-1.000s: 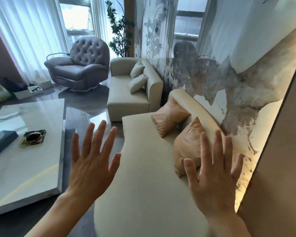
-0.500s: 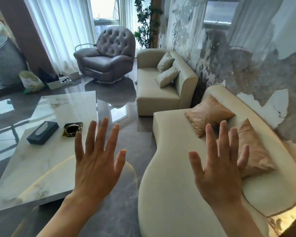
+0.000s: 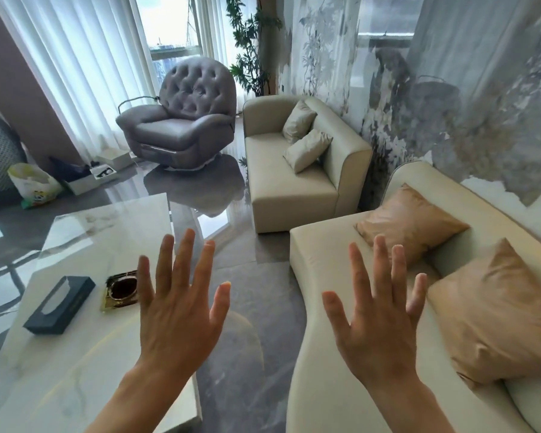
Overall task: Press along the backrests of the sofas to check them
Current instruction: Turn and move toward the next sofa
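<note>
Head view: both hands were raised, palms forward, touching nothing.
Left hand [image 3: 177,320]: fingers [image 3: 164,264] spread, released, empty, above the marble table [image 3: 75,354].
Right hand [image 3: 377,323]: fingers [image 3: 358,270] splayed, empty, over the near sofa [image 3: 325,385].
Backrest [image 3: 494,210]: curved, cream, smooth upholstery, beyond the right fingertips, behind two tan cushions [image 3: 494,310].
Far sofa [image 3: 291,179]: boxy, well past the fingertips.
Handling, judged: padded, yielding; press flat-palmed along the top edge.

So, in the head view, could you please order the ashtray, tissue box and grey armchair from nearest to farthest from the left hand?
1. Ashtray, just left of the left hand.
2. Tissue box, further left on the table.
3. Grey armchair, far ahead by the window.
</note>
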Action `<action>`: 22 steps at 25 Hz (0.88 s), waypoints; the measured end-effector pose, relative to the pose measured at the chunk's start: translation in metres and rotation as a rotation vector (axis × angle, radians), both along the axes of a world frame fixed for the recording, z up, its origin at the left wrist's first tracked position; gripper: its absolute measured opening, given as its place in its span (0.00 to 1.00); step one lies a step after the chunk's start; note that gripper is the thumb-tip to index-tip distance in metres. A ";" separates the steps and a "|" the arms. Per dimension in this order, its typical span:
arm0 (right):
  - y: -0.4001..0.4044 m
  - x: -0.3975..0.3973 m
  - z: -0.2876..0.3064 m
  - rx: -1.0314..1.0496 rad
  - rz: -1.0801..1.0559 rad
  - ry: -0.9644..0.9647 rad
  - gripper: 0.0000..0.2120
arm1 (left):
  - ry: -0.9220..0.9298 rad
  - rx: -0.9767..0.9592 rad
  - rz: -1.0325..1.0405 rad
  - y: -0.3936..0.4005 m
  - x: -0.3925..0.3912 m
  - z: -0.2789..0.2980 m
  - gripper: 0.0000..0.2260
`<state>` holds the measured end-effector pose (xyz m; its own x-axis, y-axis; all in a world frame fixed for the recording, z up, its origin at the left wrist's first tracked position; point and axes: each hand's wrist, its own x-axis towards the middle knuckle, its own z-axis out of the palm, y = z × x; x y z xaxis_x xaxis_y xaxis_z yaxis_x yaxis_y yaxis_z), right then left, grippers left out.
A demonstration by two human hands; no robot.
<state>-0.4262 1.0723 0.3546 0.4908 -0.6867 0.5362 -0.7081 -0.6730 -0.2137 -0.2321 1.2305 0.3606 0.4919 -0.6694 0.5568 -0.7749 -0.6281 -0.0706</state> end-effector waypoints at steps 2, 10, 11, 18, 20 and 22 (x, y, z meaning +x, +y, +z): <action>-0.020 0.029 0.001 -0.007 -0.016 0.012 0.32 | -0.008 0.014 -0.043 -0.026 0.032 0.000 0.30; -0.112 0.165 0.008 -0.033 -0.038 0.055 0.32 | 0.033 -0.016 -0.060 -0.123 0.184 -0.010 0.30; -0.123 0.182 0.007 -0.041 -0.036 0.059 0.32 | 0.033 -0.027 -0.062 -0.136 0.203 -0.012 0.30; -0.221 0.348 0.008 -0.037 -0.098 0.031 0.32 | 0.055 -0.045 -0.110 -0.252 0.374 -0.008 0.31; -0.245 0.389 0.007 -0.032 -0.127 0.027 0.32 | 0.058 -0.046 -0.148 -0.282 0.416 -0.005 0.31; -0.271 0.429 0.007 -0.021 -0.157 0.029 0.32 | 0.054 -0.041 -0.189 -0.314 0.457 -0.001 0.30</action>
<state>0.0029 0.8013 0.3617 0.3941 -0.7449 0.5384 -0.8107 -0.5577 -0.1782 0.2252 0.9165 0.3591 0.3895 -0.7301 0.5615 -0.8813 -0.4726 -0.0032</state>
